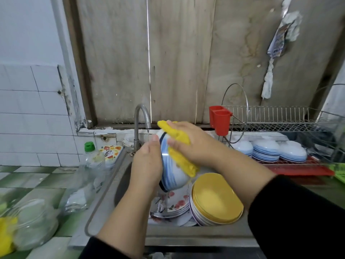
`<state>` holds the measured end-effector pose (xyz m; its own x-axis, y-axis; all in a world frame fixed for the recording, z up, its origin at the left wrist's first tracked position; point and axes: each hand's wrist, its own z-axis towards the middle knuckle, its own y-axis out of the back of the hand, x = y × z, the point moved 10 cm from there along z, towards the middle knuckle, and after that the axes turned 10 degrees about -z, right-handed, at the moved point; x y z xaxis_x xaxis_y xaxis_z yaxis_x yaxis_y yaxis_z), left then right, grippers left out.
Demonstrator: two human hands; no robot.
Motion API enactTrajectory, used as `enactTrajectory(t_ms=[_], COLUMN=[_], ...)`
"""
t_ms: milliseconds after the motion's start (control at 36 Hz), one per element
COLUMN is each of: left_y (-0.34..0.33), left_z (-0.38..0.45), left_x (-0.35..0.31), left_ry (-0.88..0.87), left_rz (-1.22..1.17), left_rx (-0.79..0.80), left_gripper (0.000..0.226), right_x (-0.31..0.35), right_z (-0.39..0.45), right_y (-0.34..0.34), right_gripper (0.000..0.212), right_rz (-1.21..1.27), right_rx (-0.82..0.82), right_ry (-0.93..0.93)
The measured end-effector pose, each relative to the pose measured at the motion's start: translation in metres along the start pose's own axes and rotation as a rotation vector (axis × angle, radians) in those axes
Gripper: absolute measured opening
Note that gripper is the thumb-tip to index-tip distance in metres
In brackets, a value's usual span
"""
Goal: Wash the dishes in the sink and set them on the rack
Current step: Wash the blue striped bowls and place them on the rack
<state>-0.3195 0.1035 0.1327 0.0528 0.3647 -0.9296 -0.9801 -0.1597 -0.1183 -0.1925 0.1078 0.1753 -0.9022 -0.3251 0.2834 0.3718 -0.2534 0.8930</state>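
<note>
From the head camera, the left hand [147, 163] is gripping a white ceramic bowl with blue stripes [170, 172] above the stainless steel sink [104, 199], fingers curled round its left side and the thumb lying along the rim. The right hand [188, 144] is pressing a folded yellow cleaning cloth [182, 152] against the bowl's outer wall, fingers wrapped over the cloth. The bowl is being held tilted, just beside the spout of the curved metal tap [141, 118] standing at the sink's back edge.

Inside the sink, toward its right side, a stack of yellow plates [216, 200] is lying next to white plates with red flower prints [175, 202].

To the right of the sink, a wire dish rack [280, 120] is sitting on a red tray [298, 170], holding upturned blue-striped bowls [268, 149] and carrying a red plastic cutlery holder [220, 118] at its left end.

On the counter left of the sink, a clear bottle with a green cap [92, 159] is standing by the sink's back left corner.
</note>
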Motion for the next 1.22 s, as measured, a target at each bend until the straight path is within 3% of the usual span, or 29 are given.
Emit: enactTrajectory(t_ms=[28,83,139,167,250,306,389,472,528,667,806,861,917,972,1083,1167,1222], left_y=[-0.003,-0.005,-0.004,-0.003,-0.002,-0.003,-0.005,-0.001,-0.001,-0.009,-0.012,-0.016,-0.026,-0.044,-0.072,-0.063,-0.057], left_z=[-0.001,-0.005,-0.005,-0.004,0.002,0.003,0.001,0.001,0.001,-0.004,-0.009,-0.012,-0.013,-0.005,0.015,0.03,0.025], left_x=[0.0,-0.005,-0.008,-0.01,-0.012,-0.008,-0.003,-0.004,-0.004,0.003,0.007,-0.002,-0.01,-0.007,0.001,-0.005,-0.021], left_ry=[0.0,-0.013,-0.026,-0.04,-0.045,-0.017,0.045,0.098,0.12,0.148,0.145,0.105,0.077,0.157,0.432,0.419,0.296], left_rz=[-0.005,-0.018,-0.039,-0.021,0.053,0.05,-0.063,-0.232,-0.355,-0.48,-0.564,-0.523,-0.467,-0.544,-0.673,-0.571,-0.44], left_rx=[0.03,0.052,0.053,0.054,0.078,0.103,0.118,0.043,-0.006,-0.087,-0.285,-0.34,-0.288,-0.117,0.173,0.045,-0.08], left_gripper=[0.042,0.041,0.041,0.042,0.041,0.042,0.043,0.04,0.036,0.032,0.035,0.034,0.03,0.03,0.037,0.035,0.038], right_x=[-0.014,-0.045,-0.049,-0.039,0.013,0.022,-0.006,-0.044,-0.055,-0.071,-0.064,-0.059,-0.057,-0.069,-0.087,-0.089,-0.08], right_z=[0.005,0.008,0.007,0.007,0.004,0.005,0.009,0.003,-0.004,-0.02,-0.03,-0.03,-0.031,-0.032,-0.03,-0.03,-0.028], right_y=[0.002,0.0,-0.001,0.0,0.007,0.009,0.005,-0.016,-0.03,-0.045,-0.065,-0.071,-0.067,-0.053,-0.032,-0.032,-0.039], right_gripper=[0.055,0.053,0.048,0.045,0.05,0.047,0.036,0.04,0.037,0.047,0.063,0.074,0.075,0.072,0.073,0.071,0.072], right_rz=[0.169,0.435,0.543,0.525,0.126,0.111,0.456,0.912,1.153,1.499,1.74,1.81,1.865,1.819,1.645,1.652,1.789], right_rx=[0.015,0.063,0.041,0.017,-0.082,-0.082,0.019,0.13,0.135,0.008,0.008,-0.024,-0.045,-0.057,0.119,0.098,0.028], right_ry=[-0.073,-0.28,-0.332,-0.265,0.068,0.109,-0.067,-0.36,-0.451,-0.595,-0.736,-0.756,-0.743,-0.711,-0.663,-0.692,-0.69])
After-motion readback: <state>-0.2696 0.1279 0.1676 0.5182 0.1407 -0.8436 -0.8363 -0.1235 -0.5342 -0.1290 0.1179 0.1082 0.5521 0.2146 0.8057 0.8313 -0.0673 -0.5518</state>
